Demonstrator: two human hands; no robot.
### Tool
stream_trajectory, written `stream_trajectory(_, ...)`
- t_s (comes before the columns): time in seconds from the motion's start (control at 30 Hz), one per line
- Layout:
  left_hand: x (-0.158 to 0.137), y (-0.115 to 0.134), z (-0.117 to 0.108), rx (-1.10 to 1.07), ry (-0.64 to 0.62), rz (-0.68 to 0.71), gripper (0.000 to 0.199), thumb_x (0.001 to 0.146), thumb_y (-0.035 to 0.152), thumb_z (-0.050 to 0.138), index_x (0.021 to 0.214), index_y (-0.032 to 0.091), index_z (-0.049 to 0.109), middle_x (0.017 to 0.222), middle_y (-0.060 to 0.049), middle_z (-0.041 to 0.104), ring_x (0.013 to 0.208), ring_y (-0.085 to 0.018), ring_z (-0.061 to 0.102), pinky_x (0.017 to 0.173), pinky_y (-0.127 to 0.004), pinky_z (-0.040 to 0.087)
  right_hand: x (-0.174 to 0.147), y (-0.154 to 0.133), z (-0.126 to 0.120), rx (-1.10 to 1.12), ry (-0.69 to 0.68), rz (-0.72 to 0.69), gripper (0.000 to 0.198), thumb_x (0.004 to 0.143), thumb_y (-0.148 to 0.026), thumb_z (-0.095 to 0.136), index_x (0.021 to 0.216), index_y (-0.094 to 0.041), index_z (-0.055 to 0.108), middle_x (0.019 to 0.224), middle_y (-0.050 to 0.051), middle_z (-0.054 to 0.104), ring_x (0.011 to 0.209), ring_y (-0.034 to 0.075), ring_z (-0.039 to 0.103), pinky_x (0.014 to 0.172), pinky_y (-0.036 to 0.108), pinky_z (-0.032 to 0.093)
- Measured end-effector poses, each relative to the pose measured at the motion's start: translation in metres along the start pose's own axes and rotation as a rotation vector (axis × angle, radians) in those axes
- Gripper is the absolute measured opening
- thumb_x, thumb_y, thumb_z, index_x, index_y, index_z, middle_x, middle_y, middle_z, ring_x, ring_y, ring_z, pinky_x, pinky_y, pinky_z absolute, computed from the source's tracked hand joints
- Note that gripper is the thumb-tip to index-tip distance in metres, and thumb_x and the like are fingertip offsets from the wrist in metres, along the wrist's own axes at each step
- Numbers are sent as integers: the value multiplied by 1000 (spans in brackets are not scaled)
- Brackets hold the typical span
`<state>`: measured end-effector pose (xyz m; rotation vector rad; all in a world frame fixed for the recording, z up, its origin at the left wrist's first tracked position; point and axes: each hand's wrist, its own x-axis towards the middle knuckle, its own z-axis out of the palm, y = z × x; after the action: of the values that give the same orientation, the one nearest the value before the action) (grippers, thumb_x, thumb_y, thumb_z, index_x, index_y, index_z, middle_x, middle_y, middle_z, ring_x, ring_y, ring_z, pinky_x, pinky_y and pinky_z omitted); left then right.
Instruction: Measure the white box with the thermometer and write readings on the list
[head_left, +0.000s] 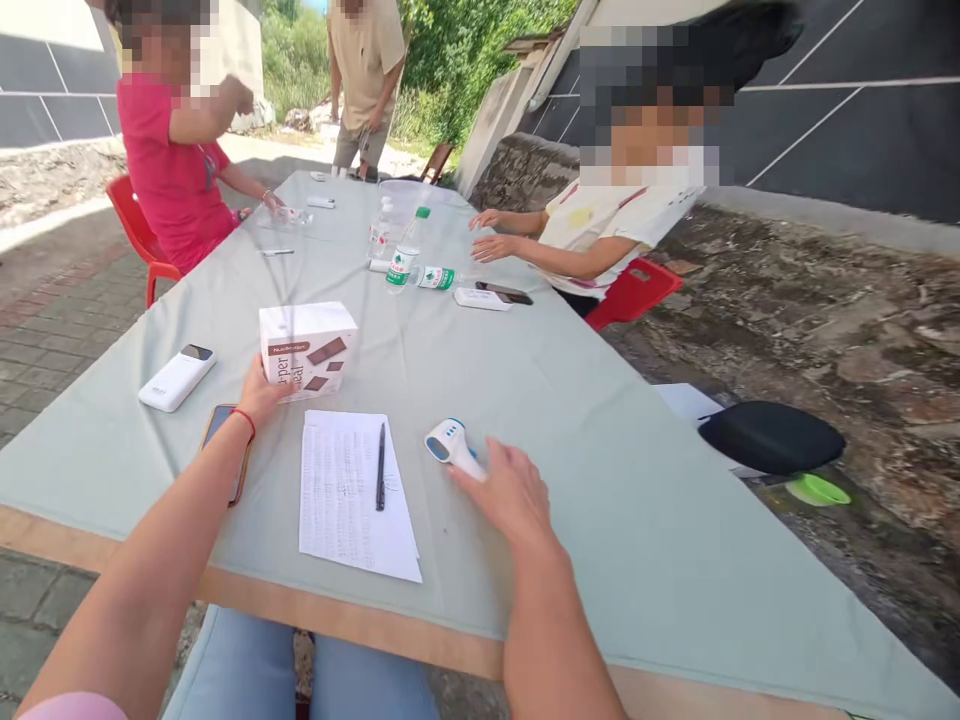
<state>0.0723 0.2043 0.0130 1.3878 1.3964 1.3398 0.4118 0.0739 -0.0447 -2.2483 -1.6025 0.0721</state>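
We see the left hand (262, 392) at centre left of the frame, fingers loosely curled against the near side of a white carton (307, 350) printed with chocolate-bar pictures. The contact looks like a light side grip; the carton stands upright on the bench (600, 480). The right hand (506, 490), lower centre, is open and flat, fingertips touching the handle of a white infrared thermometer (452, 445) that lies on its side. Nothing is enclosed by that hand.

Between the hands lies a handwritten sheet (349, 495) with a black pen (380, 466) resting on it. A phone (225, 445) lies partly under the left forearm; a white power bank (178, 377) sits further left. Water bottles (405, 258) stand and lie at upper centre, near two seated people.

Risks, as we judge them: a one-sided hold could tip or slide the carton on the smooth cloth. The forearm could drag the phone toward the bench edge. A sweep of the right hand could roll the thermometer away or knock the pen off the sheet.
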Motion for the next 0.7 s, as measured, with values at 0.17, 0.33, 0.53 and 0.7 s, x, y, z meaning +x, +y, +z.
stream_trajectory(0.17, -17, 26, 3, 32, 63, -9, 74, 49, 32, 86, 111, 15, 49, 112, -10, 62, 107, -28, 59, 94, -45, 47, -3, -1, -17, 181, -216, 78, 39, 81, -40, 54, 111, -17, 62, 102, 14, 66, 98, 30, 59, 76, 37, 44)
stream_trajectory(0.33, -100, 49, -2, -304, -45, -5, 64, 67, 53, 74, 114, 13, 56, 117, -13, 65, 105, -28, 62, 90, -42, 49, -63, -30, -40, 955, 17, 91, 36, 78, -52, 56, 93, -19, 61, 80, 5, 65, 77, 22, 58, 69, 34, 45)
stream_trajectory(0.53, -180, 28, -8, -109, -52, -16, 52, 81, 57, 60, 110, 14, 63, 108, -12, 70, 101, -28, 64, 87, -40, 50, -161, -94, -49, 1395, -197, -18, 29, 82, -47, 56, 75, -20, 57, 61, 0, 54, 57, 15, 47, 55, 29, 39)
stream_trajectory(0.7, -187, 7, -11, 131, -38, 232, 42, 88, 48, 54, 117, 19, 61, 109, -9, 68, 100, -25, 63, 89, -39, 49, -160, -131, -42, 1471, -253, 10, 30, 84, -50, 54, 79, -20, 56, 58, -3, 50, 55, 13, 45, 54, 28, 38)
